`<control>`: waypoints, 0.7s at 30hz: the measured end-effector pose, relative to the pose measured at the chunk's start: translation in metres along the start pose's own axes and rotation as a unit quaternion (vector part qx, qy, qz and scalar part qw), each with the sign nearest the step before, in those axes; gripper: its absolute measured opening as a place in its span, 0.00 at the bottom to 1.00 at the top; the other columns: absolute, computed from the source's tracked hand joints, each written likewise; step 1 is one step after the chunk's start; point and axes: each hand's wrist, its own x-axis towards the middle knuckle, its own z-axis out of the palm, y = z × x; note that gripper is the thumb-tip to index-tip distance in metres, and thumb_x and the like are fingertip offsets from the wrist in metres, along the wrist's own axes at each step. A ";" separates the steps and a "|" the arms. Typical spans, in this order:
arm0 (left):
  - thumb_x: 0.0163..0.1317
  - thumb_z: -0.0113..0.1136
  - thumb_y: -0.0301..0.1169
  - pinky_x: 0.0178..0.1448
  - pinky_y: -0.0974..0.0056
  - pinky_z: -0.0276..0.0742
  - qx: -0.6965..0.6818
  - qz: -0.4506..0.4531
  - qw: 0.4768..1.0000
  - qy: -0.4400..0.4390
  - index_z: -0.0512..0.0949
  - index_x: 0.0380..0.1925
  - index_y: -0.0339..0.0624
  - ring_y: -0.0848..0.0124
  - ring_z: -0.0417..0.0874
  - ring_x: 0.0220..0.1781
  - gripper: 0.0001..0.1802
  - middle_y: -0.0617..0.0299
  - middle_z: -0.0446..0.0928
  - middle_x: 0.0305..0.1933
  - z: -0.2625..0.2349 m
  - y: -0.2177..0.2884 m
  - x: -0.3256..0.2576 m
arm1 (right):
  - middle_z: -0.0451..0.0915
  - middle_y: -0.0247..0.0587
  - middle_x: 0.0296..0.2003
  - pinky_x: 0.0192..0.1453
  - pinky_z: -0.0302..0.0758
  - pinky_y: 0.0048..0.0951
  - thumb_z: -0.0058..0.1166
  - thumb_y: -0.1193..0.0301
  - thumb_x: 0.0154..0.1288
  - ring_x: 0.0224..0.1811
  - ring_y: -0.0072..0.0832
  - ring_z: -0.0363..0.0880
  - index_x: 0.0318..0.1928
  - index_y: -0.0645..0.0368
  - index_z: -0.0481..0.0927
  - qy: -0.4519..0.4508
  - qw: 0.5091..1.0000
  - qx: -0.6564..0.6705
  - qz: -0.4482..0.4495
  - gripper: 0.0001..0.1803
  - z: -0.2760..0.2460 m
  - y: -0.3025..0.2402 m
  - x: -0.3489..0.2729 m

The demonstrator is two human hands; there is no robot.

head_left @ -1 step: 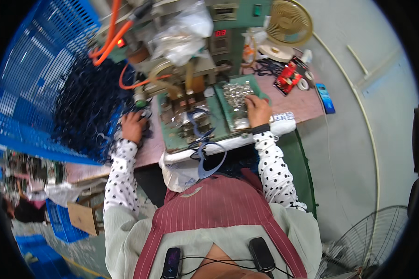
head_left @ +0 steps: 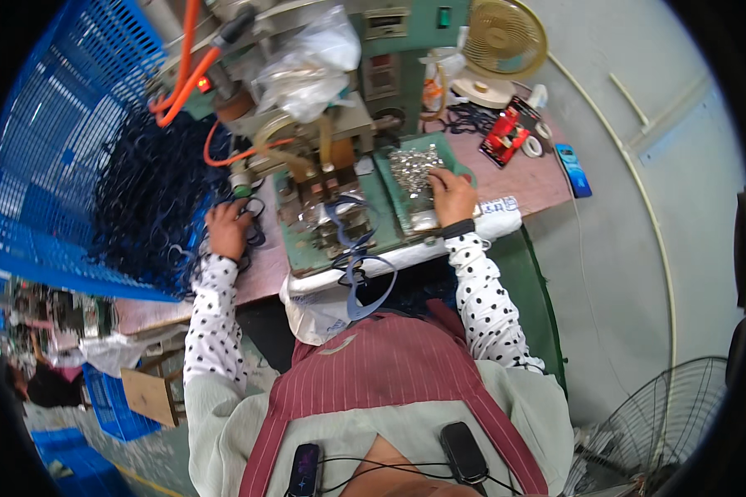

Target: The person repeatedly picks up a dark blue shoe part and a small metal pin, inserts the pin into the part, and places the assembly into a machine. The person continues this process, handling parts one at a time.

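My left hand (head_left: 228, 228) rests at the right edge of a heap of dark blue straps (head_left: 153, 195), its bent fingers closed on a dark strap loop (head_left: 255, 225). My right hand (head_left: 453, 199) reaches into a green tray (head_left: 396, 199) over a pile of small shiny metal pieces (head_left: 414, 168). Its thumb and fingertips are pinched together; anything between them is too small to make out. Between my hands stands a green press (head_left: 307, 257). From its front hangs a blue strap (head_left: 352, 302) in a loop, touched by neither hand.
A large blue basket (head_left: 25, 240) leans at the left. Orange hoses (head_left: 192, 62) and a plastic bag (head_left: 311, 74) hang at the machine. To the right lie a red-and-black package (head_left: 510, 132), white tape rolls (head_left: 532, 147) and a blue phone (head_left: 574, 171); a small fan (head_left: 506, 37) stands behind.
The view has shifted slightly. The red digits on the machine's display have gone dark. Both hands keep about the same places, at the straps and at the metal pieces.
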 end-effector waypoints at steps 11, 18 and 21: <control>0.55 0.61 0.22 0.50 0.57 0.71 -0.214 -0.164 0.915 0.300 0.78 0.39 0.38 0.57 0.80 0.40 0.10 0.55 0.81 0.39 -0.090 0.101 0.023 | 0.85 0.39 0.32 0.38 0.76 0.34 0.61 0.73 0.53 0.33 0.36 0.79 0.34 0.53 0.87 -0.071 0.980 0.181 0.038 0.07 -0.015 -0.066 0.016; 0.44 0.63 0.23 0.58 0.54 0.71 -0.230 0.128 0.924 0.276 0.79 0.47 0.42 0.65 0.82 0.44 0.24 0.61 0.82 0.43 -0.132 0.177 0.064 | 0.83 0.32 0.30 0.30 0.69 0.22 0.64 0.73 0.50 0.28 0.21 0.74 0.38 0.53 0.86 -0.210 0.933 0.290 0.030 0.11 -0.044 -0.141 0.014; 0.42 0.64 0.24 0.56 0.54 0.76 -0.302 0.167 0.901 0.261 0.78 0.49 0.39 0.63 0.83 0.43 0.27 0.58 0.82 0.45 -0.137 0.187 0.069 | 0.84 0.35 0.30 0.28 0.68 0.22 0.65 0.73 0.50 0.25 0.17 0.73 0.43 0.59 0.80 -0.232 0.913 0.335 0.033 0.17 -0.039 -0.148 0.010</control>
